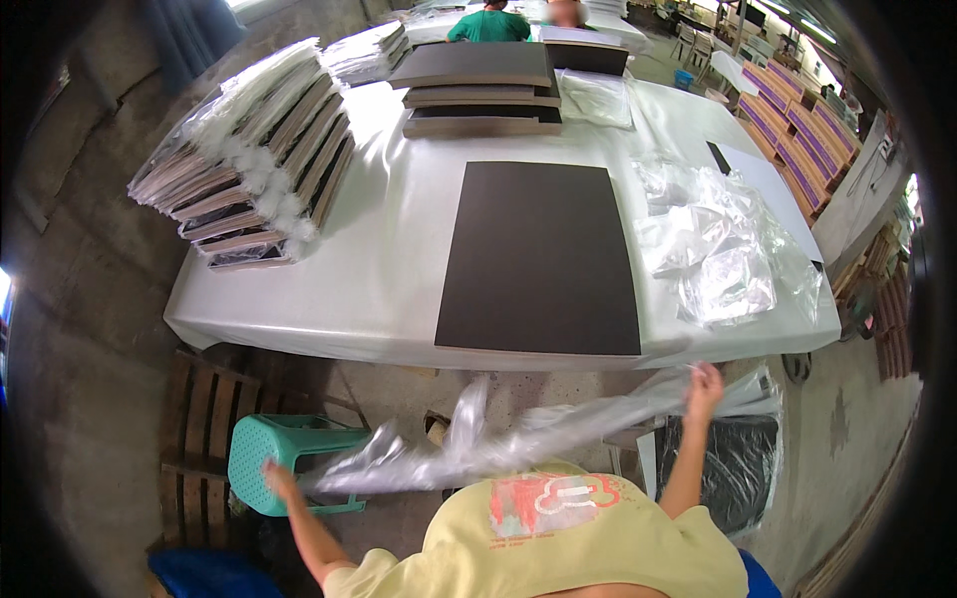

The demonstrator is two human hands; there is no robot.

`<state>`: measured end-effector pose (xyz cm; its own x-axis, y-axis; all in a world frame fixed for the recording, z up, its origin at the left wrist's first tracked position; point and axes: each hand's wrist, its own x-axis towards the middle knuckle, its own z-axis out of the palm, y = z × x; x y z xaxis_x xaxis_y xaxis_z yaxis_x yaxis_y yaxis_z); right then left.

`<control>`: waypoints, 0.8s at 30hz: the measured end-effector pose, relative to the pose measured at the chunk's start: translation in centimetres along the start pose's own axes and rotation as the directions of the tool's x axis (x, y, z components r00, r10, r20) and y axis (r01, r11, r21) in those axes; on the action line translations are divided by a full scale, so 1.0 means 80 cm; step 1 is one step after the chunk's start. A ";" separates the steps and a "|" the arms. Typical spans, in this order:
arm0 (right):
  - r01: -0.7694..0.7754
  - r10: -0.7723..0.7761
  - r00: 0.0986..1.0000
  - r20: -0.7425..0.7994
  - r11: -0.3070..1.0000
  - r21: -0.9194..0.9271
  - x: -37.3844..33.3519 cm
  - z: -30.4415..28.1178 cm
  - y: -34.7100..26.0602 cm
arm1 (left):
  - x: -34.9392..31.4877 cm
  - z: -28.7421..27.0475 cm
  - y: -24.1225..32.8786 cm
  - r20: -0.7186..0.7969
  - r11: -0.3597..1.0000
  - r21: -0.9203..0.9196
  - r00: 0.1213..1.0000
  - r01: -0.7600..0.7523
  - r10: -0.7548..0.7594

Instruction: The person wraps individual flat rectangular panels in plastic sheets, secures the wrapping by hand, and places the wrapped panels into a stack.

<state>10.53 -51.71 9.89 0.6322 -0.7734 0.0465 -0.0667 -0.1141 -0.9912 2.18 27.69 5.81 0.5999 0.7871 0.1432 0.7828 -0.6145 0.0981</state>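
Observation:
A long clear plastic bag (518, 445) stretches through the air across my front, smeared by motion. My right hand (704, 389) pinches its right end, just off the table's front edge. At the bag's left end, over the green plastic stool (284, 448), is my left hand (279, 480); its fingers are blurred, and whether they grip the plastic I cannot tell. On the table lies a flat black board (538, 259), its near edge at the table's front. Right of that board is a loose pile of clear plastic bags (713, 249).
A white-covered table (384, 249) spans the view. Bagged boards (259, 159) are stacked at left, more dark boards (478, 85) at the back. A wrapped black board (733, 463) is low at right, a wooden pallet (204, 419) at left. A person in green (488, 25) is beyond.

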 end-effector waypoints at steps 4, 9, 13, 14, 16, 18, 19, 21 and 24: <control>0.154 -0.154 0.988 -0.012 0.988 -0.021 0.014 -0.012 -0.055 | 0.005 -0.091 0.015 -0.123 0.976 -0.185 0.983 0.116 -0.140; 0.166 -0.206 0.720 0.663 0.978 0.124 -0.090 0.161 -0.183 | -0.084 -0.164 0.305 0.089 0.386 -0.920 0.922 -0.070 0.378; 0.269 -0.401 0.557 0.727 0.915 0.299 -0.132 0.222 -0.223 | -0.217 -0.221 0.477 -0.186 -0.200 -0.980 0.472 -0.021 0.862; 0.148 -0.331 0.574 0.749 0.942 0.303 -0.141 0.229 -0.227 | -0.237 -0.230 0.493 -0.076 -0.143 -0.983 0.457 0.113 0.886; 0.142 -0.334 0.595 0.731 0.939 0.313 -0.145 0.235 -0.227 | -0.245 -0.234 0.509 0.075 -0.059 -0.954 0.422 0.294 0.903; 0.379 -0.458 0.554 0.696 0.882 0.279 -0.145 0.232 -0.236 | -0.245 -0.230 0.519 0.171 0.001 -0.921 0.400 0.390 0.900; 0.308 -0.417 0.589 0.693 0.908 0.284 -0.147 0.232 -0.236 | -0.243 -0.227 0.521 0.123 -0.021 -0.944 0.412 0.328 0.903; 0.162 -0.328 0.648 0.687 0.941 0.297 -0.151 0.232 -0.233 | -0.241 -0.222 0.520 0.025 -0.067 -0.978 0.427 0.200 0.904; 0.131 -0.319 0.703 0.636 0.937 0.325 -0.146 0.239 -0.213 | -0.254 -0.212 0.525 0.009 -0.108 -0.974 0.511 0.200 0.860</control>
<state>18.99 -28.81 23.84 0.9565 -0.1106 0.2699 0.2710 -0.0052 -0.9626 20.05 -14.97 23.74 0.9809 -0.1257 0.1484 -0.1258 0.1721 0.9770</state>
